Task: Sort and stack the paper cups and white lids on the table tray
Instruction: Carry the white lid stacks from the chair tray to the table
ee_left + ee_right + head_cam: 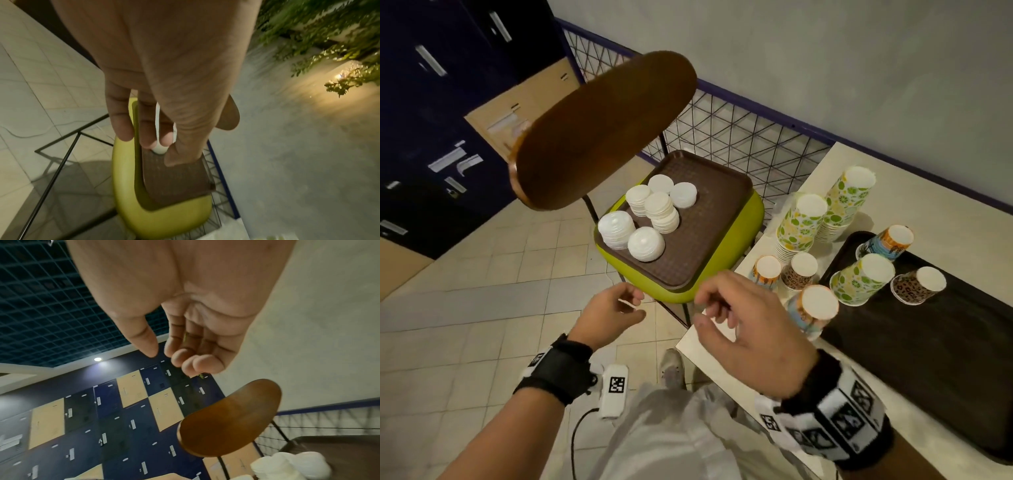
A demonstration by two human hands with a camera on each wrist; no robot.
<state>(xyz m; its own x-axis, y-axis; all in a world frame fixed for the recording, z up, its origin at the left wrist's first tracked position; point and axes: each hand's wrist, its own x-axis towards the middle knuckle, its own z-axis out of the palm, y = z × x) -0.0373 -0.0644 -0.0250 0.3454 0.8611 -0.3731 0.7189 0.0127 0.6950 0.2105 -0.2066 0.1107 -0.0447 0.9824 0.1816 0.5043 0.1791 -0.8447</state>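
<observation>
Beside the pale surface (822, 164), a brown textured tray (709, 219) sits on a lime-green chair seat (743, 236), carrying six stacks of white plastic lids (650, 212). My left hand (613, 308) pinches one more thin white lid (157, 123); my right hand (743, 329) hangs loosely curled and holds nothing. The patterned paper cups (804, 222) stand upside down on the surface, partly stacked, several loose on a black tray (928, 342), so I judge sorting about half done.

No readable text; only blurred square code markers on the wristbands (825, 425).
</observation>
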